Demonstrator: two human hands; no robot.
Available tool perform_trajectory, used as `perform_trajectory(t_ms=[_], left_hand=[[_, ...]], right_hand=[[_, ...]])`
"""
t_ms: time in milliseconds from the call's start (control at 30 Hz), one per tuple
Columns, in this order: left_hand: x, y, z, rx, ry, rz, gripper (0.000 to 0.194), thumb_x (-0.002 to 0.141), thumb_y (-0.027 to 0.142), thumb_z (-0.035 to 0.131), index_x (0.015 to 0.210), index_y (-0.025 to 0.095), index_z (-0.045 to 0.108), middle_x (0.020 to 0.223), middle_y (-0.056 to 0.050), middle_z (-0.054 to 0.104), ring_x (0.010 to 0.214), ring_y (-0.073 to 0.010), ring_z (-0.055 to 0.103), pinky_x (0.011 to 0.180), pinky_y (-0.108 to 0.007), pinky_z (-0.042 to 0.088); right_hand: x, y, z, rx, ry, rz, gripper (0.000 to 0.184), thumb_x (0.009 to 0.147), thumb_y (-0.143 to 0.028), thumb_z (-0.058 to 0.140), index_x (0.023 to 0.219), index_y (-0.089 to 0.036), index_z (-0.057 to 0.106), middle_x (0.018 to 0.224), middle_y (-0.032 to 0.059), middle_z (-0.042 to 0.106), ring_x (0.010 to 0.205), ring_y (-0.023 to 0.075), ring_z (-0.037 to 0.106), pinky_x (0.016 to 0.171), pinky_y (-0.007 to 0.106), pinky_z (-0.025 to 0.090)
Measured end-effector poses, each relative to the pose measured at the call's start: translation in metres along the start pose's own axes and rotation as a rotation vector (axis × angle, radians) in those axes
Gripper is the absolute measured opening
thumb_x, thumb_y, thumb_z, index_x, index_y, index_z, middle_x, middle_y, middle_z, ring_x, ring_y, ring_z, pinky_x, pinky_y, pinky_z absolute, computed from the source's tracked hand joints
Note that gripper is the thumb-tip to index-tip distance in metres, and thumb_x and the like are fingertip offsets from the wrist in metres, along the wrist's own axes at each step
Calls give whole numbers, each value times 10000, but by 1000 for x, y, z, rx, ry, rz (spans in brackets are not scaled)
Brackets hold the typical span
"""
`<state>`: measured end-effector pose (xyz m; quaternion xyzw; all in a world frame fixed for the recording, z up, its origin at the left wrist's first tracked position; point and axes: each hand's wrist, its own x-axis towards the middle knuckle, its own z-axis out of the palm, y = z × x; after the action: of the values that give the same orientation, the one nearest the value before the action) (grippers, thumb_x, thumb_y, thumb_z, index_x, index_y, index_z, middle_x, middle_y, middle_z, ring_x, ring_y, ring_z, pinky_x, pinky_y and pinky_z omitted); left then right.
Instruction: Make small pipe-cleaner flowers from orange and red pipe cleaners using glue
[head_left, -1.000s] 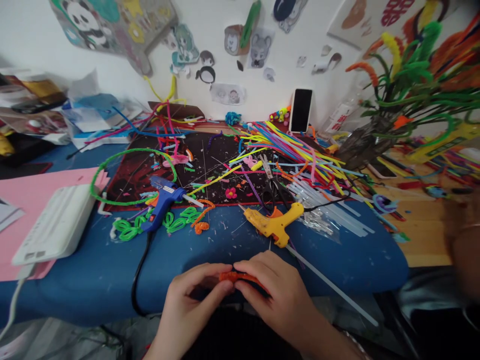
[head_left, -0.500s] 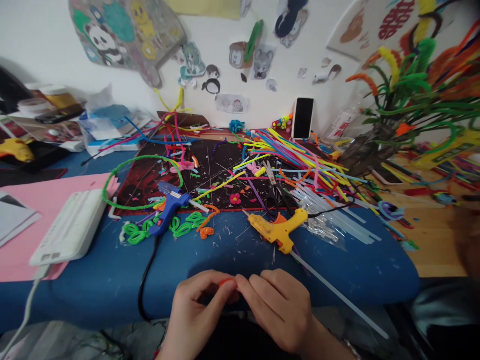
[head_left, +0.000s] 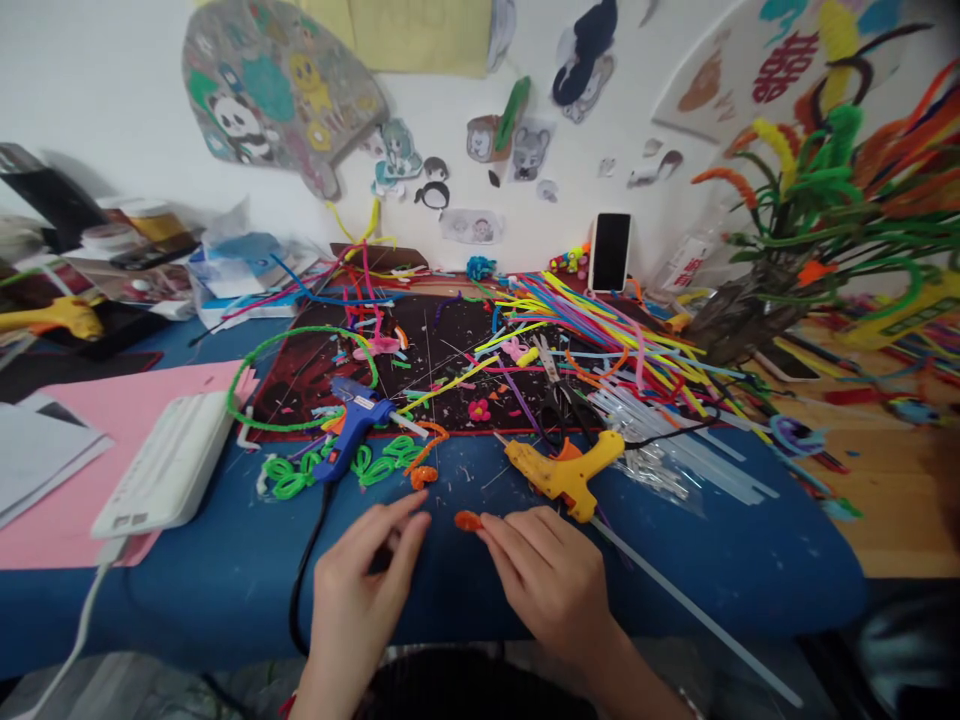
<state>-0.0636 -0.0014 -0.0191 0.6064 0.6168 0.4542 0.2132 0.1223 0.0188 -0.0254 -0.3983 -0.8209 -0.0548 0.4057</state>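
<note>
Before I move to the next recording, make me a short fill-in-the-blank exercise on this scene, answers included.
1. The right hand pinches a small ____ fuzzy piece.
2. On the left hand, thumb and forefinger stand ____, not touching.
3. The glue gun nearer the left hand is mainly ____.
4. The scissors have ____ handles.

Missing words: orange; apart; blue; black.

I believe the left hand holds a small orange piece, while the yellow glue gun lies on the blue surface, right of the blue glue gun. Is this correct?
Not quite: in the head view, the right hand holds the small orange piece; the left hand is apart from it. The yellow glue gun does lie on the blue surface, right of the blue glue gun.
</note>
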Motion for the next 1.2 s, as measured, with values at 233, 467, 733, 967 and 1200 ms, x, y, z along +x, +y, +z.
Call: perform_trajectory(t_ms=[233, 467, 733, 967, 1200], left_hand=[[31, -8, -3, 292, 77, 26, 305, 934, 277, 446, 657, 192, 539, 566, 48, 489, 514, -108, 475, 529, -203, 370], [30, -12, -7, 437, 198, -64, 471, 818, 469, 641, 501, 197, 422, 459, 74, 391, 443, -96, 388, 485, -216, 312], [36, -14, 1, 384, -122, 220, 270, 882, 348, 599, 1102, 207, 666, 936, -51, 665, 844, -202, 634, 769, -293, 484], [38, -15, 4, 434, -189, 168, 209, 943, 292, 492, 1054, 216, 651, 1003, -51, 666, 894, -201, 656, 806, -310, 511], [41, -23, 1, 445, -183, 207, 219, 960, 222, 403, 1095, 195, 575, 1031, -77, 653, 918, -213, 652, 820, -336, 514]], right_hand=[[6, 1, 14, -55, 2, 86, 135, 912, -138, 580, 860, -135, 705, 631, 28, 627, 614, 158, 562, 607, 297, 418], [1, 3, 19, -9, -20, 146, 145, 928, -181, 571, 882, -156, 706, 665, 26, 638, 625, 152, 548, 610, 292, 419], [-2, 5, 18, 56, -67, 191, 126, 911, -230, 608, 928, -157, 709, 709, 35, 656, 667, 177, 565, 634, 310, 424], [-2, 4, 13, 87, 31, 189, 133, 872, -249, 656, 959, -166, 712, 765, 54, 675, 674, 183, 584, 628, 306, 455], [-8, -1, -2, 162, 151, 98, 129, 840, -83, 614, 923, -133, 699, 723, 68, 664, 616, 163, 584, 557, 283, 478]])
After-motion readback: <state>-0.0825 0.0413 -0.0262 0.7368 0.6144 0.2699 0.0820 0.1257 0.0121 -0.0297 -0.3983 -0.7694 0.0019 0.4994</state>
